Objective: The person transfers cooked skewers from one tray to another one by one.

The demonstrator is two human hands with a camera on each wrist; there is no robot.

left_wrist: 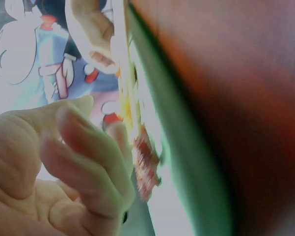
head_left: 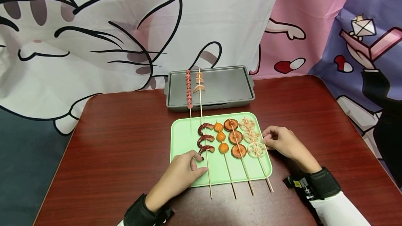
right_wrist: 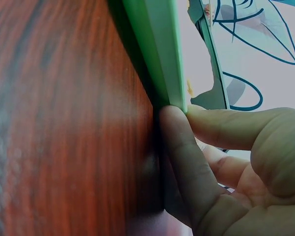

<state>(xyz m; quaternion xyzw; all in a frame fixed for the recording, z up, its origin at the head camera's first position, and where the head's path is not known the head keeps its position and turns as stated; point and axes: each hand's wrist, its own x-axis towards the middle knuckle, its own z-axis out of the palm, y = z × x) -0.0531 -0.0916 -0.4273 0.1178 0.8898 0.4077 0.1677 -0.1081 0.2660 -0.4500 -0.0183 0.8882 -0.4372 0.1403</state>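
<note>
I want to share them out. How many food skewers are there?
6. Four lie on the green tray: octopus skewer, orange ball skewer, brown slice skewer, lotus root skewer. Two rest on the grey griddle: sausage skewer and pale slice skewer.

Both hands bare; left hand (head_left: 181, 176) with a black wrist strap (head_left: 141, 215); right hand (head_left: 284, 142) with a black wrist strap (head_left: 317, 184) carrying a small yellow label and black clip, white sleeve (head_left: 340, 210) behind it.
</note>
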